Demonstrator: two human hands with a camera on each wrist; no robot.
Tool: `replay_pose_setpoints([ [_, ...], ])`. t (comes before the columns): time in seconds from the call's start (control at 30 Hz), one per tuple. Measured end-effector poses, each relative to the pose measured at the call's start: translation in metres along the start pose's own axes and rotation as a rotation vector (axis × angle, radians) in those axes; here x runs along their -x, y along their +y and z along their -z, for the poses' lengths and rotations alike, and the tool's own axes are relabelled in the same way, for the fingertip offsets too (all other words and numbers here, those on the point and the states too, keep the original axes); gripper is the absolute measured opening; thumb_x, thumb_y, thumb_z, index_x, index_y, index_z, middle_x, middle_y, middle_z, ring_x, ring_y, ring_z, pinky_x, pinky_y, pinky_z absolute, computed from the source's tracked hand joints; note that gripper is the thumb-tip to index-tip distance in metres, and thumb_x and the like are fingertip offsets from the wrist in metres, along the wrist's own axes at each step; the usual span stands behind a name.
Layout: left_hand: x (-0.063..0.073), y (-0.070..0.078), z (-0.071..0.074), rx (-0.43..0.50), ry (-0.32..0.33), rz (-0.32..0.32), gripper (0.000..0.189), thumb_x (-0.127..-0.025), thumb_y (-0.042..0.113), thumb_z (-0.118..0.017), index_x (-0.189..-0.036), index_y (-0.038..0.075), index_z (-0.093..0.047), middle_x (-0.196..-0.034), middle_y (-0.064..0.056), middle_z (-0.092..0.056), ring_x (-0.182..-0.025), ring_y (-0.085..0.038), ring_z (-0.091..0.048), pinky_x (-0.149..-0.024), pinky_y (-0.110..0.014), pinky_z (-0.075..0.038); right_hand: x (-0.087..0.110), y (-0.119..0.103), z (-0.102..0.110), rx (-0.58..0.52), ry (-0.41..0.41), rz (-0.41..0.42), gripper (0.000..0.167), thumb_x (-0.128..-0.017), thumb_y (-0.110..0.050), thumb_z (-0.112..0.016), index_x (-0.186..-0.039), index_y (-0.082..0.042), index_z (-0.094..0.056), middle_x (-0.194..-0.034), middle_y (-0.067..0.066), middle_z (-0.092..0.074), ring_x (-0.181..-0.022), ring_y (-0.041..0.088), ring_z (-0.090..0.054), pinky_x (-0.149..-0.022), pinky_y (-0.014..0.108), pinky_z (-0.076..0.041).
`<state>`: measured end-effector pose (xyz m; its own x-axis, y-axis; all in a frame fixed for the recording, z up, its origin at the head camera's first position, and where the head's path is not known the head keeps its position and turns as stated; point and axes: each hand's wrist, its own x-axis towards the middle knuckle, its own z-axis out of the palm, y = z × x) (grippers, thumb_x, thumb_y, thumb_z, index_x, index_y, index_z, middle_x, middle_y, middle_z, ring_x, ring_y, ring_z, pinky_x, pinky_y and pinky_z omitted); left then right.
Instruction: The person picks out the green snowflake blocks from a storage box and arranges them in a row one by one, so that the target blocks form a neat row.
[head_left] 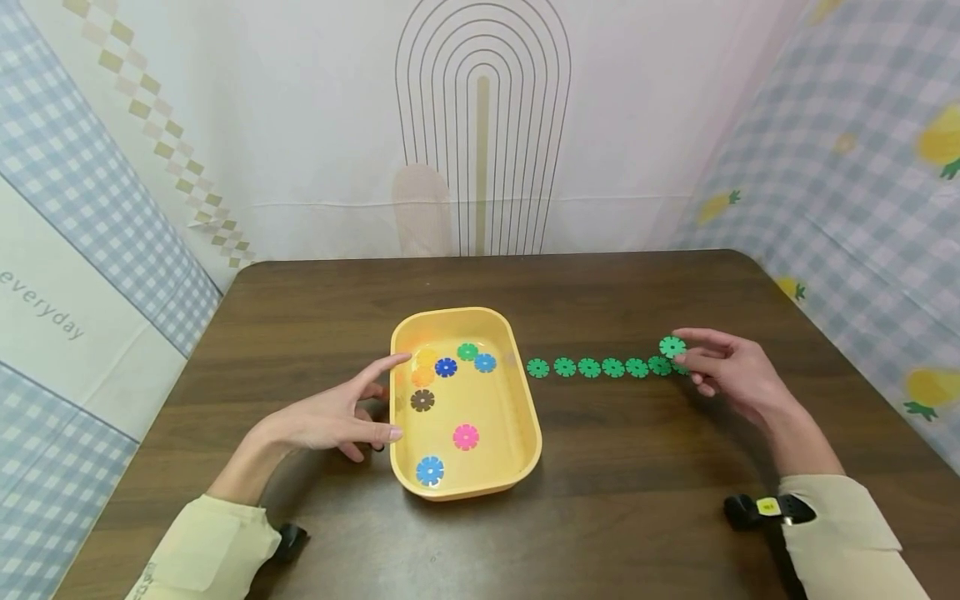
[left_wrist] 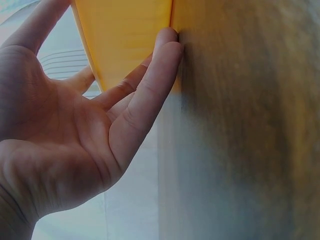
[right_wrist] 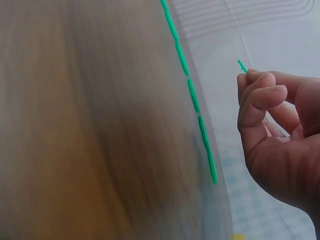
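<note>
Between thumb and index finger, my right hand (head_left: pixel 731 367) pinches a green notched plastic disc (head_left: pixel 672 347), held above the right end of a row of green discs (head_left: pixel 589 367) lying on the table. The right wrist view shows that held disc (right_wrist: pixel 242 66) edge-on at the fingertips. My left hand (head_left: pixel 337 415) is at the left side of a yellow tray (head_left: pixel 531 425), with index fingertip and thumb tip over its rim. In the left wrist view, the other fingers (left_wrist: pixel 150 95) lie extended by the tray's outer wall, near the tabletop.
Loose notched discs lie in the tray: pink (head_left: pixel 466 437), brown (head_left: pixel 422 400), dark blue (head_left: pixel 446 367), green (head_left: pixel 468 352), some light blue and some orange-yellow. The dark wooden table (head_left: pixel 600 533) meets a patterned cloth backdrop (head_left: pixel 322 167) at its far edge.
</note>
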<state>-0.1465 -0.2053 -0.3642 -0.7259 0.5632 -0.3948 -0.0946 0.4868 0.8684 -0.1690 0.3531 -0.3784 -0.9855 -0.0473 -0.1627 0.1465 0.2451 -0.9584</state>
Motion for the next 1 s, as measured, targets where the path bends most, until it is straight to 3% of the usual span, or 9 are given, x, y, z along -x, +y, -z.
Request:
replay_pose_setpoints([
  [0.4, 0.0, 0.0, 0.0, -0.003, 0.002, 0.001, 0.104, -0.094, 0.036, -0.081, -0.167, 0.042, -0.006, -0.162, -0.029, -0.025, -0.09, -0.029, -0.07, -0.08, -0.047, -0.064, 0.005, 0.019, 0.04, 0.03, 0.061, -0.058, 0.033, -0.102, -0.015, -0.072, -0.133, -0.021, -0.063, -0.083, -0.005, -0.073, -0.066, 0.008, -0.058, -0.055, 0.026, -0.049],
  [0.57, 0.0, 0.0, 0.0, -0.003, 0.0, -0.003, 0.105, -0.094, 0.036, -0.081, -0.167, 0.041, -0.007, -0.161, -0.029, -0.026, -0.09, -0.029, -0.071, -0.079, -0.047, -0.064, 0.005, 0.025, 0.051, 0.127, 0.117, -0.088, 0.031, -0.103, -0.019, -0.071, -0.132, -0.022, -0.062, -0.081, -0.008, -0.067, -0.067, 0.006, -0.059, -0.056, 0.026, -0.052],
  [0.67, -0.001, 0.0, 0.0, -0.004, -0.001, -0.003, 0.105, -0.094, 0.036, -0.081, -0.167, 0.042, -0.007, -0.161, -0.028, -0.026, -0.089, -0.029, -0.071, -0.079, -0.047, -0.064, 0.004, 0.028, 0.056, 0.193, 0.152, -0.106, 0.033, -0.104, -0.021, -0.07, -0.134, -0.02, -0.06, -0.082, -0.01, -0.064, -0.067, 0.006, -0.059, -0.057, 0.026, -0.053],
  [1.0, 0.0, 0.0, 0.0, -0.01, 0.001, -0.003, 0.105, -0.094, 0.036, -0.081, -0.167, 0.042, -0.006, -0.16, -0.028, -0.027, -0.09, -0.029, -0.07, -0.079, -0.047, -0.064, 0.002, 0.036, 0.061, 0.267, 0.209, -0.133, 0.042, -0.104, -0.017, -0.066, -0.143, -0.006, -0.053, -0.085, -0.012, -0.062, -0.066, 0.004, -0.059, -0.057, 0.026, -0.055],
])
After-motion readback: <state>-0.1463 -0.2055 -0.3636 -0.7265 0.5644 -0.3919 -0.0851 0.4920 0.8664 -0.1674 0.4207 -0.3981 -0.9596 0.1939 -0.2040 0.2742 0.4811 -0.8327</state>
